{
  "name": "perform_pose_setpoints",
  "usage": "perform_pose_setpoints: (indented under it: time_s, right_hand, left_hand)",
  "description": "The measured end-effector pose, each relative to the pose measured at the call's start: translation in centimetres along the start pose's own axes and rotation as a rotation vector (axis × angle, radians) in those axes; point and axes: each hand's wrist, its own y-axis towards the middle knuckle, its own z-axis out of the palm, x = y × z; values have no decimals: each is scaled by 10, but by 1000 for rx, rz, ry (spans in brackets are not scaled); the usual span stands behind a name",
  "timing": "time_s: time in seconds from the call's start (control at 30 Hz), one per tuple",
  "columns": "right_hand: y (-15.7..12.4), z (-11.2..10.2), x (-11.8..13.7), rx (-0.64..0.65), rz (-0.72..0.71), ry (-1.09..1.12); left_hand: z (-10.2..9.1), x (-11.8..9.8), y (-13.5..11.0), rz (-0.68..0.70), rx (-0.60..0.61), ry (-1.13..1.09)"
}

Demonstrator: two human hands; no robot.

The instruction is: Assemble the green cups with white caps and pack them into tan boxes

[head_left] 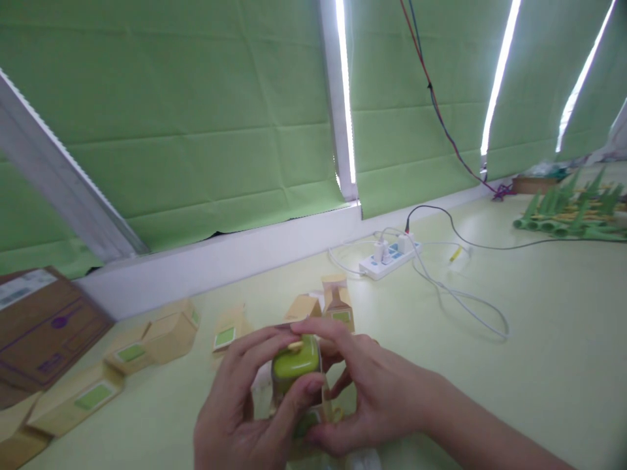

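Note:
Both hands are at the lower middle of the head view, around a small glossy green rounded item point(300, 362) with a yellow loop on top. It seems to sit inside a small box whose sides are mostly hidden by fingers. My left hand point(245, 398) grips it from the left, thumb across the front. From the right, my right hand point(367, 385) curls its fingers over the top edge, with its thumb low at the front. Beneath the thumbs a darker green patch and a bit of yellow show, too covered to make out.
Yellow cartons with green labels point(78, 399) line the left side; several opened ones point(337, 303) stand behind my hands. A brown cardboard box point(46, 333) is at far left. A power strip point(392, 256) with cables lies behind, and green cone-shaped pieces point(573, 209) at far right.

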Motion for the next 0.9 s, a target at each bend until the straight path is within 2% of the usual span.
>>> perform_pose_setpoints:
  time_s: [0.13, 0.2, 0.3, 0.43, 0.67, 0.77, 0.9]
  right_hand:
    - [1, 0, 1, -32, 4, -20]
    - [1, 0, 1, -59, 1, 8]
    - [1, -2, -2, -86, 26, 28]
    - [-1, -2, -6, -116, 73, 12]
    - [-2, -1, -9, -156, 57, -29]
    - [-2, -4, -9, -140, 81, -76]
    - [-4, -6, -11, -145, 85, -43]
  left_hand:
    - [0, 2, -3, -55, -23, 147]
    - [-2, 1, -3, -58, 16, 134]
    - [-4, -1, -2, 1, 126, 84]
    - [-4, -2, 2, 111, 128, 57]
    - [-4, -6, 7, 136, 162, 111]
    - [-2, -9, 5, 78, 200, 137]
    - [1, -8, 3, -2, 157, 114]
